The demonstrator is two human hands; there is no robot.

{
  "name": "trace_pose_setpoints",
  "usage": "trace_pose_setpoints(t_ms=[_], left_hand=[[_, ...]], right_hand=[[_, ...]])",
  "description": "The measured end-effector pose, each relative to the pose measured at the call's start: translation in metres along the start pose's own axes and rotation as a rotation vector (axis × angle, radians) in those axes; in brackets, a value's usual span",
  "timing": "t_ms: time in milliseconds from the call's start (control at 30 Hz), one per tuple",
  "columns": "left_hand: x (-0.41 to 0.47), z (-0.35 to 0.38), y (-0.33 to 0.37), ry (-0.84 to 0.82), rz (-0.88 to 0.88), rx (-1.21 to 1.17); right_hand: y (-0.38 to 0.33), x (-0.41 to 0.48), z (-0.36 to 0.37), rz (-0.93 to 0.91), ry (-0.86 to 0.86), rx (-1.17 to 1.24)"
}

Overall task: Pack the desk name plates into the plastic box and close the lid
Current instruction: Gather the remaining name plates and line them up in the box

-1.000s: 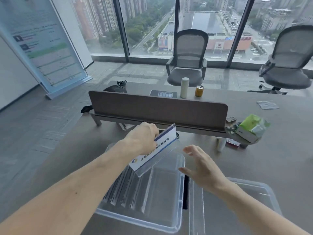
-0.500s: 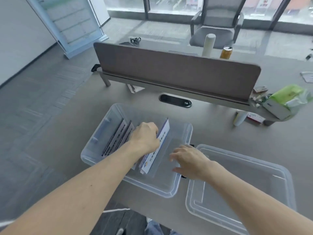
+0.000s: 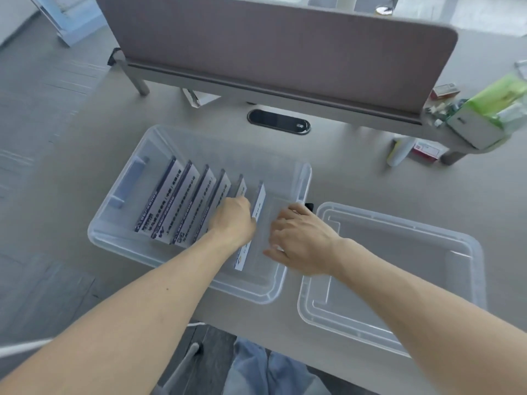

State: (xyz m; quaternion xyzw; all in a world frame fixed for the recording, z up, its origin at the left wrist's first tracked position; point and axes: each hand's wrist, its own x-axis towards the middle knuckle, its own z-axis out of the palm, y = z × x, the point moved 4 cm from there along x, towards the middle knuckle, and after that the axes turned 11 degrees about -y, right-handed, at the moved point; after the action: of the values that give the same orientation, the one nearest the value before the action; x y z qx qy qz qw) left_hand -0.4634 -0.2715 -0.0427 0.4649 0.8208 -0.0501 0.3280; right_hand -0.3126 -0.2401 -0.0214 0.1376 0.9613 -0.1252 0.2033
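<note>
Gripping white flat acrylic name plate (image 3: 258,205) upright, left hand (image 3: 232,220) inside clear rounded-corner plastic box (image 3: 159,253); right hand (image 3: 302,239) loosely curled beside it, empty. Clear lid (image 3: 399,269) just right, free floor rightward.

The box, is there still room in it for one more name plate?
Yes. The plastic box is bare at its right end, between the last name plate and the right wall, though the right hand reaches in there. The left half is crowded with standing plates. The lid lies open-side up beside it.
</note>
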Motion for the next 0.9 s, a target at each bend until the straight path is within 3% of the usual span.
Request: trace_pose_setpoints(t_ms=[467,900], left_hand=[[0.003,0.012,-0.007,0.021,0.010,0.021],[0.007,0.004,0.001,0.068,-0.003,0.206]], right_hand=[[0.001,0.001,0.003,0.010,0.043,0.026],[0.001,0.000,0.003,0.030,0.012,0.036]])
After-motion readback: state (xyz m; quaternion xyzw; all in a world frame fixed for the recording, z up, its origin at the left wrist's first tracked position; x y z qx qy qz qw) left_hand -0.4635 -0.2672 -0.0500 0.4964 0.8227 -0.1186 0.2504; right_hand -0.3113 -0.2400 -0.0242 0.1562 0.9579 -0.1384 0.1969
